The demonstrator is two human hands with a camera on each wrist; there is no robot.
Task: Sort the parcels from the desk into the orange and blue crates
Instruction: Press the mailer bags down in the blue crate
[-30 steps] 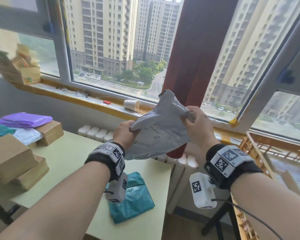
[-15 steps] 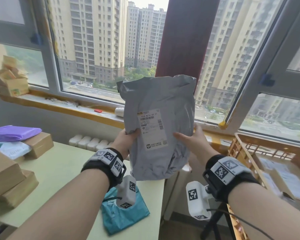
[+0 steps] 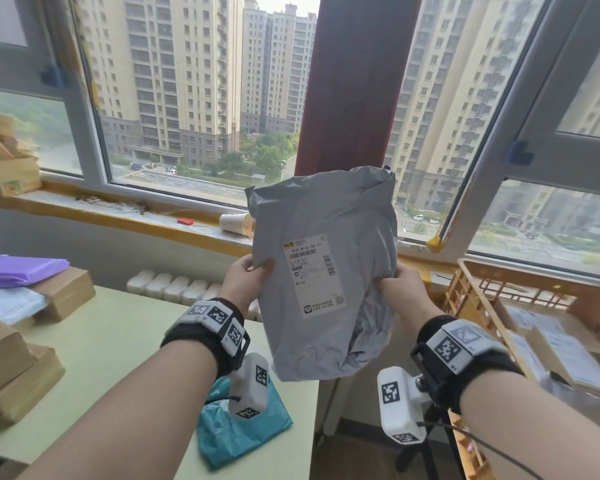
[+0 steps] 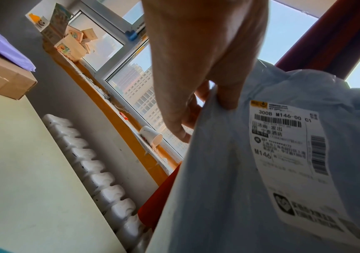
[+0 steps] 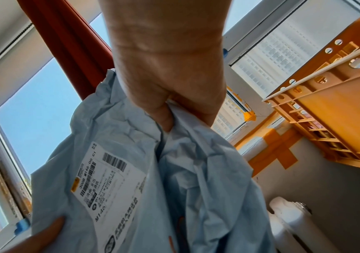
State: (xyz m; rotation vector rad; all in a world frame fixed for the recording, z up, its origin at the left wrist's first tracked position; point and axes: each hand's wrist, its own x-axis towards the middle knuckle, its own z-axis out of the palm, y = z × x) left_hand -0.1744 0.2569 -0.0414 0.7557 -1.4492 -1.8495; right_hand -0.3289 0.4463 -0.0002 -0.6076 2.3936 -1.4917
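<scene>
Both hands hold a grey plastic mailer parcel (image 3: 329, 265) upright in the air, its white shipping label (image 3: 312, 275) facing me. My left hand (image 3: 248, 275) pinches the parcel's left edge, thumb on the front. My right hand (image 3: 397, 284) grips a bunch of the crumpled right side. The left wrist view shows the thumb (image 4: 226, 95) on the grey parcel (image 4: 261, 171) beside the label. In the right wrist view the right hand (image 5: 174, 106) clenches the grey parcel (image 5: 174, 179). The orange crate (image 3: 471, 271) stands at the right with parcels inside. No blue crate is in view.
On the pale green desk (image 3: 111, 341) lie a teal mailer (image 3: 236, 434) near the front edge, cardboard boxes (image 3: 11, 368) at the left and a purple mailer (image 3: 18, 270) on a box. A tipped paper cup (image 3: 234, 221) lies on the windowsill. A radiator (image 3: 174, 287) runs behind the desk.
The parcel went from folded and tilted to upright with its label facing me, then was lowered a little. My right hand shifted from supporting the side to gripping bunched plastic.
</scene>
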